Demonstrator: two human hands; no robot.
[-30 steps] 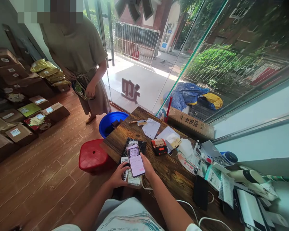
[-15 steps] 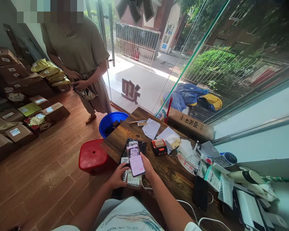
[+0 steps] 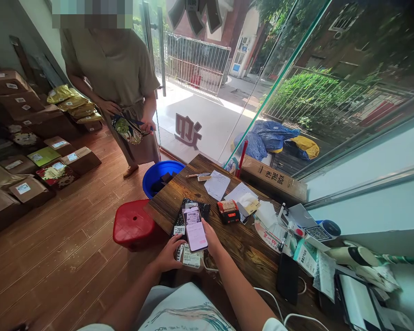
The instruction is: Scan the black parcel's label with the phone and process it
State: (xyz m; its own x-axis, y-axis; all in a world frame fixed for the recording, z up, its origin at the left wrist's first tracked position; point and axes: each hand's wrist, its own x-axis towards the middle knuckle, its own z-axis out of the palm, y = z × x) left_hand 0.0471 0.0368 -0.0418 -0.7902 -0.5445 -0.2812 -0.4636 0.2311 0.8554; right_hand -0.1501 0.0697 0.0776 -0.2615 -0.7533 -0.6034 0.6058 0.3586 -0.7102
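My right hand is closed around a smartphone, whose lit screen shows a barcode label at the top. Under the phone, a black plastic parcel with white labels, one reading 7001, lies at the table's near left edge. My left hand grips a small pale labelled box, with the fingers over its far side and the thumb on the near side. The phone covers part of both packages. A red and black label printer stands on the table just right of the phone.
Papers and a box cutter lie on the wooden table. A red stool and a blue tub stand at its left. Cartons cover the left floor. Another person stands near the glass door.
The other person's hands have moved apart over a patterned pouch, one shifting right with a blue strap. My hands, the phone and the packages stay nearly still.
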